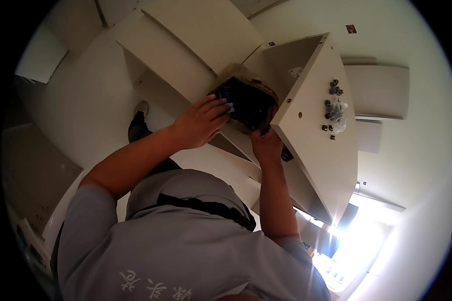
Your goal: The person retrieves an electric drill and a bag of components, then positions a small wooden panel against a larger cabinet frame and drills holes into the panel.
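An open bag [253,79] with a tan rim and a dark inside stands on the white boards in front of me. My left hand [203,122] lies over its left edge, fingers stretched out toward the inside. Under those fingertips is a small blue item [226,94] whose kind I cannot make out. At the near right rim, my right hand [267,145] has its fingers closed on the bag's edge. The bag's contents are mostly lost in shadow.
A white cabinet panel [311,128] rises close to my right hand, carrying small dark fittings [335,88] and a clear plastic bag [338,115]. More white boards [201,30] lie beyond and to the left. Bright light enters at the lower right.
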Tool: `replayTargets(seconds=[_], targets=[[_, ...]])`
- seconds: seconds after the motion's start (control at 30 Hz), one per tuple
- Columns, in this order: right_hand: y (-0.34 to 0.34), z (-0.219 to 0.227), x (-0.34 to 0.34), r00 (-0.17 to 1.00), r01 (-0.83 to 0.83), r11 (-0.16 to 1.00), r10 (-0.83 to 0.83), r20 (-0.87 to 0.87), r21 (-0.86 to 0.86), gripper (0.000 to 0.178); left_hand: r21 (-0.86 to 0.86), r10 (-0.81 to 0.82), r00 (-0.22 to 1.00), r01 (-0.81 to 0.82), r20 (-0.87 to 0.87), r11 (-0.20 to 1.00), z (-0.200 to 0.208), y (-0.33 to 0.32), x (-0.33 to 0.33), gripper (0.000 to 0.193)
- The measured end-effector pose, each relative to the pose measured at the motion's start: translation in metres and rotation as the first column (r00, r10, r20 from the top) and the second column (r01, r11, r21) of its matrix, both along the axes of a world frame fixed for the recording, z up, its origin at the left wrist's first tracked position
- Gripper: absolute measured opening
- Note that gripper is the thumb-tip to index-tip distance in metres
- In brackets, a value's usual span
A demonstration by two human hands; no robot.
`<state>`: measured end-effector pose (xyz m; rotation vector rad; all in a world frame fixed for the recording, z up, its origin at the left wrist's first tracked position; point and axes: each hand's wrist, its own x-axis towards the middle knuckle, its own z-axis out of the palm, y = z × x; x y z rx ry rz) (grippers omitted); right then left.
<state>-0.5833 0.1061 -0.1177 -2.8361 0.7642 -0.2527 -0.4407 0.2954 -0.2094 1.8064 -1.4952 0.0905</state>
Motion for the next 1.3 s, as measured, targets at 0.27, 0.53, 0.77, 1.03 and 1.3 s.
replayTargets(seconds=[0.27,0.53,0.77,1.03,1.3], targets=[[0.002,0.007,-0.005,0.999,-0.045,0.999,0.045,-0.023,0.017,0.038,0.101,-0.012,0.996,0.004,0.084,0.995,-0.003,0.001,0.001,0.036],[-0.005,-0.029,-0.028,0.998,-0.022,0.997,0.026,-0.052,0.078,0.047,0.019,-0.022,1.0,0.022,-0.019,1.0,0.019,0.002,0.013,0.035],[-0.026,-0.063,-0.064,0.988,-0.153,0.977,0.148,-0.04,-0.15,0.037,-0.077,0.294,0.841,-0.366,-0.455,0.927,0.021,-0.026,0.057,0.053],[-0.023,-0.049,-0.073,0.985,-0.149,0.988,0.152,0.082,-0.046,0.028,0.418,0.094,0.977,-0.005,-0.194,0.909,0.044,-0.061,0.098,0.034],[0.017,-0.013,-0.103,0.869,0.004,0.968,-0.127,0.479,0.249,0.043,0.36,-0.104,0.94,0.225,-0.326,0.906,0.071,-0.025,0.049,0.028]])
